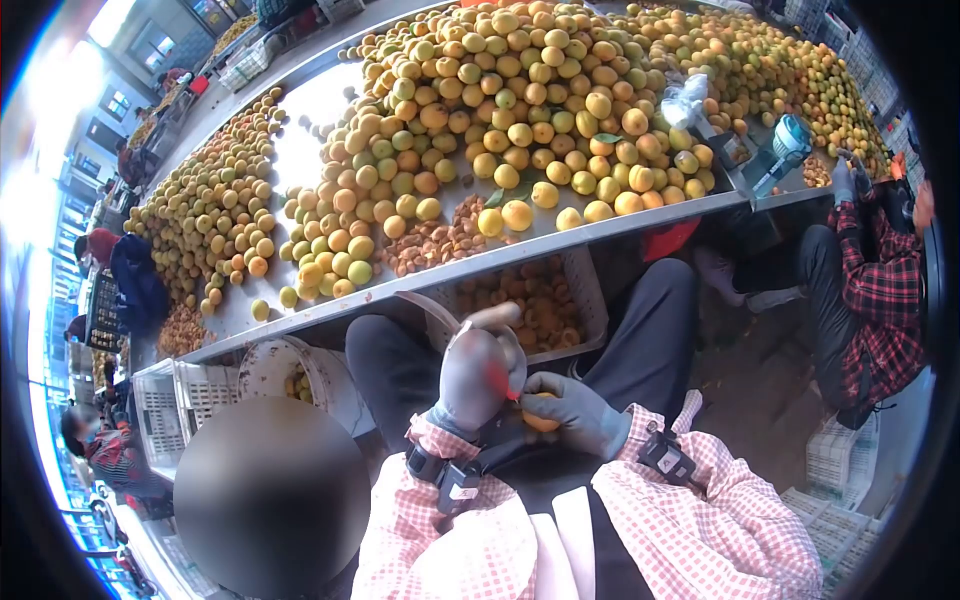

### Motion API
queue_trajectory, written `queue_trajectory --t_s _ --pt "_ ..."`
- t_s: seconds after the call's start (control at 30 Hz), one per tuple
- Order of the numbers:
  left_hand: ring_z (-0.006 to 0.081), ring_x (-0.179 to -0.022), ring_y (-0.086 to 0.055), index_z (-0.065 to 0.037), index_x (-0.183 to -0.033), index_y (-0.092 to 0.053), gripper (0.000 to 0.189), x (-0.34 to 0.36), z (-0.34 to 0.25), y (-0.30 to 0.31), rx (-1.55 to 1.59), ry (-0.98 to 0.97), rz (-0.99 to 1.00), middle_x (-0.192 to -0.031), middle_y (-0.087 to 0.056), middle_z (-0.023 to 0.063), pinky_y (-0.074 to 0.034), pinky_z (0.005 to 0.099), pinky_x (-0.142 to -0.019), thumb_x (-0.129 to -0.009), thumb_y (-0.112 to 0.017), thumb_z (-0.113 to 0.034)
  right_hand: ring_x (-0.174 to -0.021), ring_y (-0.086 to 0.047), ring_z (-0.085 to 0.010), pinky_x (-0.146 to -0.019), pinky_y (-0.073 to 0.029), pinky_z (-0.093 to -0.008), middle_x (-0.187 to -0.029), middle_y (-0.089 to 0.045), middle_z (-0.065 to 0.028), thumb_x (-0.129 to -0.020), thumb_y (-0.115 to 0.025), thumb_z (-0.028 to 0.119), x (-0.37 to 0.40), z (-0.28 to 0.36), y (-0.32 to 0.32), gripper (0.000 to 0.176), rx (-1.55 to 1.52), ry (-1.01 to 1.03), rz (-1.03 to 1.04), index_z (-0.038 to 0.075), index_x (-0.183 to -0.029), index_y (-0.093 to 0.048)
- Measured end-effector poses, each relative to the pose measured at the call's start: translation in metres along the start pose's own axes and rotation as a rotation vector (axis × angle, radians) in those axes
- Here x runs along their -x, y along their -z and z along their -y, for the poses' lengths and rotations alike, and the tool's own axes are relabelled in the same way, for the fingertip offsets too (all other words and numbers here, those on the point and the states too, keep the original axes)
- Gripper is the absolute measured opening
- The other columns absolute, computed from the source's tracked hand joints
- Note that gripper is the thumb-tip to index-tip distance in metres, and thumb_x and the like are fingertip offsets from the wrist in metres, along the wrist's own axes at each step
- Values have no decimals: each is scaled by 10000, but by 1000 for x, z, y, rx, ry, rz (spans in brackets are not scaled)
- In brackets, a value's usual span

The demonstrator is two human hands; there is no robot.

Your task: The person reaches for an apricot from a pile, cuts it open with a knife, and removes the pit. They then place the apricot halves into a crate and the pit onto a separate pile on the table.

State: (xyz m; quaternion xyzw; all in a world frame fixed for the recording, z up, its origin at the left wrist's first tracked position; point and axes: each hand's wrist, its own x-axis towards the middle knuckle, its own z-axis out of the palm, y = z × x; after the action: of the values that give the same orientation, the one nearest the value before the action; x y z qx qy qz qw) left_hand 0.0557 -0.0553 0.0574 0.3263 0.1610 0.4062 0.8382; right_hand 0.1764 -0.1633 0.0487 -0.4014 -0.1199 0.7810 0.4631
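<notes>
My left hand [478,378], in a grey glove, is closed over my lap. A small red tool [501,381], partly hidden and blurred, shows at its palm side and points toward the fruit. Just to the right, my right hand [582,414], gloved too, grips a yellow-orange fruit [540,413] between thumb and fingers. The two hands are close together. Below the table's edge, beyond them, a crate [594,300] holds orange fruit pieces.
Whole fruit [520,80] is heaped on the metal table [560,238], with brown pits [440,240] near its edge. A white bucket [325,368] and crates [205,392] stand at left. At right sits a person in a plaid shirt [885,290]; a teal-topped container [790,140] is on the table.
</notes>
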Motion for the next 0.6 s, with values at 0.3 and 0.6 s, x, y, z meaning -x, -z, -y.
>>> queue_trajectory --t_s 0.3,0.6 --pt "38 -386 -299 -76 -1181 -591 365 -2 -11 6 110 32 9 -663 -477 -35 -258 199 -371 -1006 -469 -372 -740 -609 -78 -642 -525 -224 -987 -602 -37 -859 -716 138 11 13 -2 420 255 -7 -1 47 -1214 -511" --pt "50 -369 -288 -79 -1023 -630 343 1 -18 -6 6 -118 -82 -571 -434 -28 -240 218 -365 -1018 -443 -366 -684 -551 -57 -606 -471 -200 -959 -576 -27 -889 -692 191 1 -6 -2 422 473 230 22 53 -1238 -497"
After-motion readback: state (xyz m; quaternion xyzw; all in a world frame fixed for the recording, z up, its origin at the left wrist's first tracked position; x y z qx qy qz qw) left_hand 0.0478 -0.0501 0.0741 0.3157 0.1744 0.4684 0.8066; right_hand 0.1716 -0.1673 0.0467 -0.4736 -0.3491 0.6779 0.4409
